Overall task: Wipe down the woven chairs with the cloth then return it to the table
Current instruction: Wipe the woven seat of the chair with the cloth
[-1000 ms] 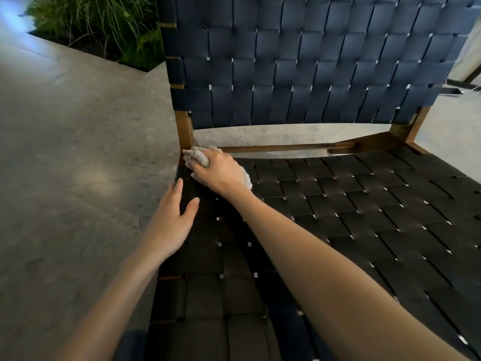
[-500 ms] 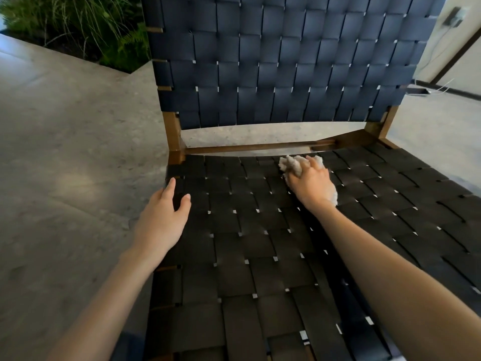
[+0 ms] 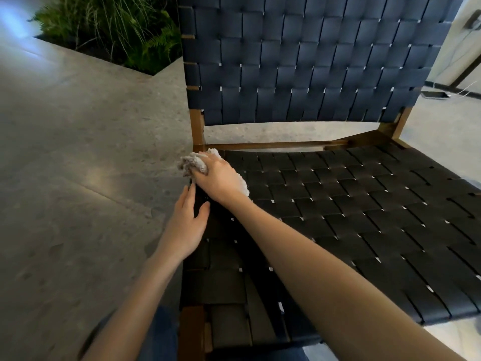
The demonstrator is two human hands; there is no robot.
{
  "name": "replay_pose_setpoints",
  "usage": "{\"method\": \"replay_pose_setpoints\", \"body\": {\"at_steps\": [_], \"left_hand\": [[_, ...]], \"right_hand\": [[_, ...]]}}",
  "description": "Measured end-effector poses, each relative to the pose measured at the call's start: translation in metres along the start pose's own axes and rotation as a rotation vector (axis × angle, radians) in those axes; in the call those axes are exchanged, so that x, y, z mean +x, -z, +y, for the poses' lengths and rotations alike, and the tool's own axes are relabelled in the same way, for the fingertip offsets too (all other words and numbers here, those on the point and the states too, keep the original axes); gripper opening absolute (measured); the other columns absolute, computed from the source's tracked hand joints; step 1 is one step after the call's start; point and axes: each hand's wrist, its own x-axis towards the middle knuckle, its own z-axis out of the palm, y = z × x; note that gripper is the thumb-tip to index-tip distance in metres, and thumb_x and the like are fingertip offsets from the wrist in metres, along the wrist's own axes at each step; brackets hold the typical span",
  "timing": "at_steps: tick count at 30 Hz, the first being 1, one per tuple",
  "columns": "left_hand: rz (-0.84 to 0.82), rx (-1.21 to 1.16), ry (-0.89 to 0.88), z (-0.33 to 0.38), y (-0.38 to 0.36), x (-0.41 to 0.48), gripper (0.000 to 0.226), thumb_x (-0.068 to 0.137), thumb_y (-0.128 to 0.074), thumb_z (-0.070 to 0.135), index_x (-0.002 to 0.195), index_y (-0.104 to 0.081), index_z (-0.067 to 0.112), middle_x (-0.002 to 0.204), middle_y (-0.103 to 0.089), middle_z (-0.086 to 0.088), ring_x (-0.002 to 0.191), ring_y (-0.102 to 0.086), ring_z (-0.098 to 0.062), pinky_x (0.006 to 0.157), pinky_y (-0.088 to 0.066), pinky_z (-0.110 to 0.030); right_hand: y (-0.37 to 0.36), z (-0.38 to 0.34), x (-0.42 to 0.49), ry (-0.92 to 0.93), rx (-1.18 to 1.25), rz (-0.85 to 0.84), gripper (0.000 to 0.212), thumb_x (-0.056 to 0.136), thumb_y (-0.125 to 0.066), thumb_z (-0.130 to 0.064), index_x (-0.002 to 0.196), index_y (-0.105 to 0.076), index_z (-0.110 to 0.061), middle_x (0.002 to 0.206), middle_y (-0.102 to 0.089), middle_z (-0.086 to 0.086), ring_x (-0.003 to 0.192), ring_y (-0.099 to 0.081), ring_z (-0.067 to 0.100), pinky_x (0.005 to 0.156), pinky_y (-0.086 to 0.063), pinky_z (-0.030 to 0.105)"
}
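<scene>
A chair with a dark woven strap seat (image 3: 338, 204), a woven backrest (image 3: 299, 61) and a brown wooden frame fills the view. My right hand (image 3: 218, 175) grips a bunched pale cloth (image 3: 191, 162) and presses it on the seat's back left corner, close to the wooden post. My left hand (image 3: 187, 222) rests on the seat's left edge just in front of it, fingers straight, thumb spread over the straps. Part of the cloth shows under the right wrist. The table is out of view.
Grey speckled stone floor (image 3: 78, 165) spreads to the left of the chair. A planter of green ferns and grasses (image 3: 112, 29) sits at the back left. A cable and a dark object (image 3: 434, 93) lie on the floor at the far right.
My right hand has swept the cloth from the middle back of the seat to the back left corner. The left hand stays on the left edge.
</scene>
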Motion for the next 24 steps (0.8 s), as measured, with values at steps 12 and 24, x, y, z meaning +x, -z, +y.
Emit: {"method": "replay_pose_setpoints", "body": {"at_steps": [12,24], "left_hand": [[0.077,0.313,0.038,0.015,-0.011,-0.019,0.057,0.1,-0.029,0.043,0.152,-0.009,0.027,0.16,-0.003,-0.004,0.142,-0.023,-0.028,0.108,-0.033,-0.042],[-0.004,0.151,0.0,0.012,-0.003,-0.041,0.06,0.101,-0.032,0.038,0.152,-0.002,0.025,0.16,0.001,-0.004,0.145,-0.012,-0.024,0.113,-0.022,-0.038]], "right_hand": [[0.118,0.133,-0.083,-0.39,-0.388,0.173,0.052,0.093,-0.053,-0.041,0.142,-0.044,-0.026,0.149,-0.036,0.0,0.136,-0.033,0.025,0.108,-0.036,0.043],[0.056,0.056,-0.083,-0.211,-0.213,0.039,0.045,0.098,-0.049,-0.03,0.142,-0.04,-0.029,0.147,-0.04,0.001,0.123,-0.051,0.024,0.095,-0.044,0.037]]}}
